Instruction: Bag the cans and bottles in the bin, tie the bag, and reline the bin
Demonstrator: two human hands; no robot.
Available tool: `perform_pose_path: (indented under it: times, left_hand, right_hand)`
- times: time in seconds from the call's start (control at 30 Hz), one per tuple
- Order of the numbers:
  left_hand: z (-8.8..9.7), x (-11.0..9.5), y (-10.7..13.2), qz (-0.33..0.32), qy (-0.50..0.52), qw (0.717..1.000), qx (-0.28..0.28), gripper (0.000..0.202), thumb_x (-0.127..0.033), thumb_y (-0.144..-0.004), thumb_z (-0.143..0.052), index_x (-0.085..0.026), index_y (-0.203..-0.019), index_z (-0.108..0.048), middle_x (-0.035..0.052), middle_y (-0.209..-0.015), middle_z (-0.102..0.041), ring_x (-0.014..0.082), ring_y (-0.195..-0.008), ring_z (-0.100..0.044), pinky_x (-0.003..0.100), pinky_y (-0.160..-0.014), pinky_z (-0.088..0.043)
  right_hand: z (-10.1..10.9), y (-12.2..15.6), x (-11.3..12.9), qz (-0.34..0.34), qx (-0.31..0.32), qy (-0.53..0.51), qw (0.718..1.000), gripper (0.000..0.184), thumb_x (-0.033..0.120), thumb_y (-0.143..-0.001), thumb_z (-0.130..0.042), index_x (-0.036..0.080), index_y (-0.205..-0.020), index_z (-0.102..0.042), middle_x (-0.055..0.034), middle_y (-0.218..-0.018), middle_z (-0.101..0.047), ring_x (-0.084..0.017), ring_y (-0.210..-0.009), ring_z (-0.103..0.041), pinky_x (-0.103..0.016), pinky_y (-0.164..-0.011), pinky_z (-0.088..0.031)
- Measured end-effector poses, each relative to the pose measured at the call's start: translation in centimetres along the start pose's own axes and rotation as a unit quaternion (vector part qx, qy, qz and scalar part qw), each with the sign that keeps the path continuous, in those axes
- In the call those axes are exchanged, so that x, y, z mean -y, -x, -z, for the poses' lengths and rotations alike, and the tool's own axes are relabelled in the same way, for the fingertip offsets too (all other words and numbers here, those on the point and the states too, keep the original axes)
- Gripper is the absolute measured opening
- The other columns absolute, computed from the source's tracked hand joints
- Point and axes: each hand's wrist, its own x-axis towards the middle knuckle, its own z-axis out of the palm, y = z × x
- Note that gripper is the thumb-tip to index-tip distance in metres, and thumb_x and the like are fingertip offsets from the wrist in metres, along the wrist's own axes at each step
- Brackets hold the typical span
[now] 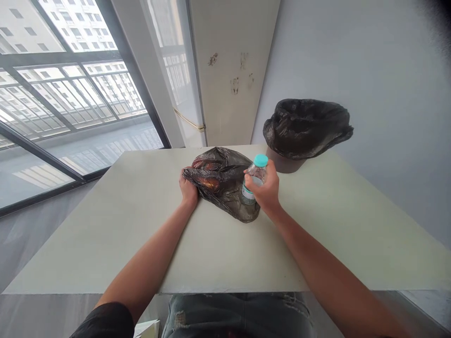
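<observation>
A thin black plastic bag (229, 188) lies on the table, with reddish and orange things showing dimly through it. At its left end my left hand (189, 190) grips the edge of the bag; most of the fingers are hidden by the plastic. My right hand (268, 188) is closed round a clear plastic bottle (258, 174) with a turquoise cap and a label. The bottle stands nearly upright against the right part of the bag, and I cannot tell whether its base touches the table or the bag.
A bin (285, 163) lined with a black bag (308, 129) stands at the back right of the pale table (141, 234), near the grey wall. Behind the table is a tall cabinet-like panel (232, 70) with dark stains. Glass doors (70, 94) are at the left.
</observation>
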Motion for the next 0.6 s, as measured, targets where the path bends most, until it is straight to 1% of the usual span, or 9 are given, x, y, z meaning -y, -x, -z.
perform_pose_path:
  times: [0.1,0.2,0.3,0.4,0.47,0.6]
  left_hand:
    - [0.0,-0.1,0.0,-0.004,-0.006,1.0,-0.002,0.017,-0.034,-0.086,-0.064,-0.019,-0.089,-0.071,0.0032,-0.089,-0.072,0.019,-0.087,-0.064,0.03,-0.081,-0.052]
    - [0.0,0.2,-0.1,-0.01,-0.003,1.0,-0.001,0.017,-0.034,-0.085,-0.063,-0.019,-0.089,-0.071,0.0035,-0.091,-0.071,0.0187,-0.088,-0.064,0.03,-0.083,-0.052]
    - [0.1,0.5,-0.3,-0.017,0.005,1.0,0.001,0.016,-0.032,-0.084,-0.062,-0.02,-0.091,-0.071,0.003,-0.092,-0.07,0.0182,-0.089,-0.064,0.03,-0.085,-0.052]
    - [0.1,0.6,-0.3,-0.019,0.002,1.0,0.003,0.016,-0.033,-0.085,-0.063,-0.02,-0.09,-0.07,0.0029,-0.091,-0.07,0.018,-0.089,-0.063,0.03,-0.085,-0.052]
    - [0.0,0.4,-0.2,-0.017,0.004,1.0,0.006,0.017,-0.035,-0.085,-0.063,-0.019,-0.089,-0.07,0.0028,-0.09,-0.07,0.0179,-0.088,-0.063,0.03,-0.084,-0.051]
    - [0.0,-0.1,0.0,-0.011,0.01,1.0,0.005,0.017,-0.035,-0.086,-0.063,-0.02,-0.089,-0.069,0.0025,-0.088,-0.069,0.018,-0.086,-0.062,0.03,-0.083,-0.05]
  right_hand:
    - [-0.3,0.5,-0.3,-0.018,-0.009,-0.025,0.999,0.04,0.029,-0.083,-0.075,0.024,-0.117,-0.056,-0.0008,-0.096,-0.07,-0.019,-0.083,-0.071,-0.04,-0.085,-0.061]
    - [-0.5,0.8,-0.7,-0.012,-0.02,-0.025,0.999,0.046,0.029,-0.08,-0.078,0.024,-0.12,-0.056,-0.0023,-0.1,-0.072,-0.02,-0.084,-0.072,-0.041,-0.084,-0.062]
    - [-0.8,1.1,-1.2,-0.009,-0.024,-0.035,0.999,0.053,0.027,-0.078,-0.08,0.022,-0.125,-0.055,-0.0027,-0.097,-0.072,-0.021,-0.083,-0.073,-0.042,-0.083,-0.062]
    - [-1.1,1.4,-1.7,-0.002,-0.034,-0.024,0.999,0.058,0.028,-0.076,-0.082,0.022,-0.127,-0.054,-0.003,-0.097,-0.072,-0.022,-0.084,-0.072,-0.042,-0.083,-0.062]
    - [-1.4,1.5,-2.1,-0.001,-0.026,-0.011,1.0,0.056,0.029,-0.075,-0.083,0.022,-0.123,-0.055,-0.0028,-0.097,-0.072,-0.022,-0.084,-0.071,-0.042,-0.083,-0.061]
    - [-1.8,1.7,-2.5,-0.009,-0.008,-0.006,1.0,0.047,0.033,-0.076,-0.082,0.023,-0.113,-0.055,-0.0027,-0.096,-0.071,-0.021,-0.081,-0.069,-0.042,-0.082,-0.06]
